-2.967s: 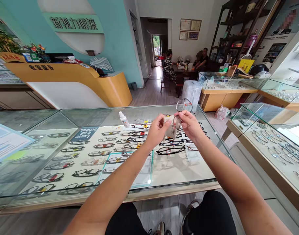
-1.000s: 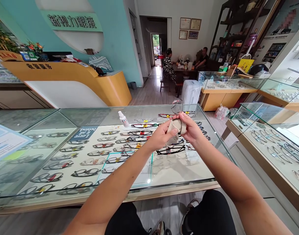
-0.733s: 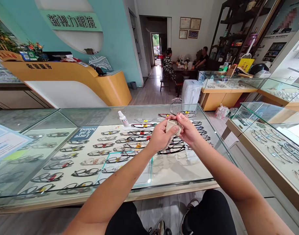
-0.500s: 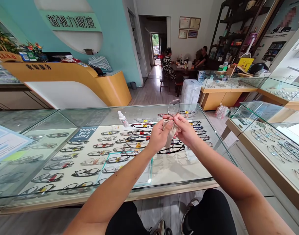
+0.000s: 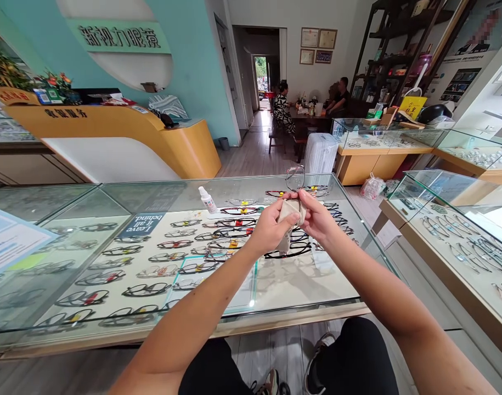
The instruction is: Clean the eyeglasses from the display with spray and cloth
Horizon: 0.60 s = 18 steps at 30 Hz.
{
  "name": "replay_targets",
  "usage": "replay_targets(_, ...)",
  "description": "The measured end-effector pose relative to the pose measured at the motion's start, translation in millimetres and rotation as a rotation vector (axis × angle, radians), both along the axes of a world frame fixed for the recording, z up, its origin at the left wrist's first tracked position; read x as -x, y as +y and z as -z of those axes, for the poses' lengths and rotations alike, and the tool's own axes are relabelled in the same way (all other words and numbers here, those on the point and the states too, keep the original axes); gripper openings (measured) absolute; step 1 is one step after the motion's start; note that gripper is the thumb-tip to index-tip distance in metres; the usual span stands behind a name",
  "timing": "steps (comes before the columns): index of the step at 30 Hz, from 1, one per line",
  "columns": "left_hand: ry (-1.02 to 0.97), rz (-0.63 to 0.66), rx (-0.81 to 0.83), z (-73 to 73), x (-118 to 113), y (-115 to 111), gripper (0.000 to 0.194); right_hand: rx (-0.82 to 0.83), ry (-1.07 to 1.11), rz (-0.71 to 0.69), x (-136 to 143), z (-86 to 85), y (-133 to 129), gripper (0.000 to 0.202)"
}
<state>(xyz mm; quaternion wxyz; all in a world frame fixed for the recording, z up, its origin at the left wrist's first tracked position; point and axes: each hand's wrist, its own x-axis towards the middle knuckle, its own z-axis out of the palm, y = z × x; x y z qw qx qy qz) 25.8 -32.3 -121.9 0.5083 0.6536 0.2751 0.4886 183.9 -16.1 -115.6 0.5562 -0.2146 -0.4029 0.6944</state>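
Daylit doorway (image 5: 261,77) at the back, teal wall (image 5: 193,66) and curved yellow counter (image 5: 144,123) left of it, framed certificates (image 5: 310,37) and dark shelving (image 5: 393,37) right, grey plank floor (image 5: 246,156) in front.

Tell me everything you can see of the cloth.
The cloth is beige, thin and soft-looking, creased and bunched. The left hand grips it, thumb on top; the right hand is at its other side. It covers the near part of the glasses, a loose end hanging down above the display case.
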Motion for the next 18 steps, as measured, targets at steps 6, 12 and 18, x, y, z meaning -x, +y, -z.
replay_targets(6,-0.086,-0.06,0.098,4.0,-4,0,0.067,-0.068,-0.041,-0.026,10,0.1,-10,0.043)
replay_targets(12,-0.117,-0.08,0.097,4.8,1,14,0.067,-0.114,-0.067,0.033,-1,-3.2,-3,0.038)
replay_targets(18,-0.244,-0.073,0.248,3.1,12,29,0.071,-0.165,-0.124,0.102,-11,-8.1,1,0.033)
